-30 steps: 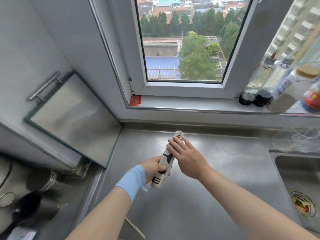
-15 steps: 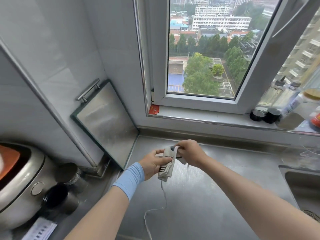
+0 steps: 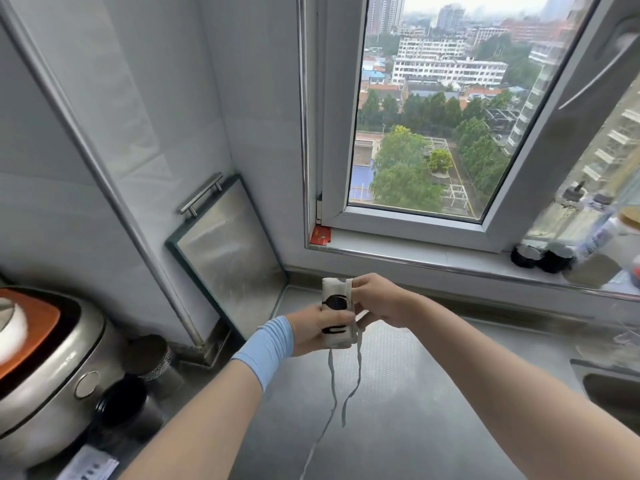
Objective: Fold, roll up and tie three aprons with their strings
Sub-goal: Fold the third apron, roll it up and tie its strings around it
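Note:
A rolled-up white apron with black markings point(image 3: 337, 301) stands upright in the air above the steel counter point(image 3: 408, 403). My left hand point(image 3: 311, 329), with a light blue wrist sleeve, grips the roll around its lower half. On the roll's right side my right hand point(image 3: 381, 299) has its fingers curled at the roll's upper edge. Two thin white apron strings point(image 3: 346, 393) hang down from under the roll toward the counter.
A steel board with a handle point(image 3: 228, 251) leans in the left corner. A rice cooker point(image 3: 41, 368) and dark canisters point(image 3: 128, 403) stand at the left. Bottles point(image 3: 588, 237) line the windowsill on the right. The sink point(image 3: 613, 393) lies at the far right.
Both hands have lifted the roll off the counter and turned it upright. The strings now hang loose below it. The view has tilted upward toward the window.

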Available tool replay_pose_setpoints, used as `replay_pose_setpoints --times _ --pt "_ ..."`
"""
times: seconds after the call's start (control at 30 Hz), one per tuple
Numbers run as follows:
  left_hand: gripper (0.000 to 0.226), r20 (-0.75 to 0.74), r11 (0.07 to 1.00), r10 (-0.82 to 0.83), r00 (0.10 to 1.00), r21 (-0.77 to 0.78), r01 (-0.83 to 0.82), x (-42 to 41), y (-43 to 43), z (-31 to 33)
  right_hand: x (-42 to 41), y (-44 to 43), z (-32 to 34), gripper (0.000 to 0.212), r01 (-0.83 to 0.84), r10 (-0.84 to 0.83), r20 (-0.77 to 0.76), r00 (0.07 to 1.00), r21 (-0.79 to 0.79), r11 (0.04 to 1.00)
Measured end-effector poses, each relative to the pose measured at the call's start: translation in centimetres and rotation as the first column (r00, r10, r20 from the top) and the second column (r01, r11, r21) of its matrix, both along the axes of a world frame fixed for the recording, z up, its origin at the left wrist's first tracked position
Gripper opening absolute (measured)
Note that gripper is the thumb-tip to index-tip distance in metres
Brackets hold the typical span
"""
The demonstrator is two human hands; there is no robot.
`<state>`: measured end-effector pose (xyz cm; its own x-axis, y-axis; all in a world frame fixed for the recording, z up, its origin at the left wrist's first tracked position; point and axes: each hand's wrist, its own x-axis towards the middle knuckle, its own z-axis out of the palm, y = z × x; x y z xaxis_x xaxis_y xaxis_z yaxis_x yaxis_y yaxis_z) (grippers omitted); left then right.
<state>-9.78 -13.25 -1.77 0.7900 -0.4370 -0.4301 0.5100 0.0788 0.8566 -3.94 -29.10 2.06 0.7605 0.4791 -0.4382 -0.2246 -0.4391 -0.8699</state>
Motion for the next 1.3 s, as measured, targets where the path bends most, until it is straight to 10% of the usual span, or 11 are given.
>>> replay_pose_setpoints --times 0.13,0.3,0.53,0.7,1.0,1.13,1.3 --pt "0.031 0.026 0.995 0.02 0.999 0.099 -0.023 0.7 0.9 0.4 1.0 -0.5 0.7 0.036 -0.077 0.122 -0.241 0.963 0.187 0.979" --pt "0.034 0.101 0.986 0.023 0.995 0.164 -0.04 2.0 1.1 1.6 1.8 1.0 0.4 0.035 0.047 -0.048 0.014 0.999 0.089 0.995" --pt "0.031 0.192 0.902 0.155 0.969 0.371 -0.218 4.3 0.5 2.8 2.3 1.8 -0.6 0.021 0.249 -0.25 -0.038 0.968 0.306 0.919" --pt "0.055 0.205 0.905 0.229 0.952 0.315 -0.286 5.4 1.4 2.9 2.6 0.9 -2.1 0.047 0.173 -0.01 -0.32 0.947 0.485 0.857" --pt "0.075 0.268 0.778 0.041 0.963 0.596 -0.199 5.6 4.0 4.0 4.3 -0.4 0.1 0.02 -0.125 0.15 0.164 0.975 -0.154 0.98" --pt "0.074 0.245 0.736 -0.048 0.968 0.664 -0.132 5.8 3.4 4.0 4.8 0.5 2.8 0.011 -0.254 0.581 0.385 0.717 -0.631 0.733" --pt "0.062 0.211 0.583 -0.21 0.955 0.811 -0.051 5.5 2.7 4.2 4.9 2.7 4.7 0.022 -0.123 0.764 0.516 0.387 -0.792 0.597"
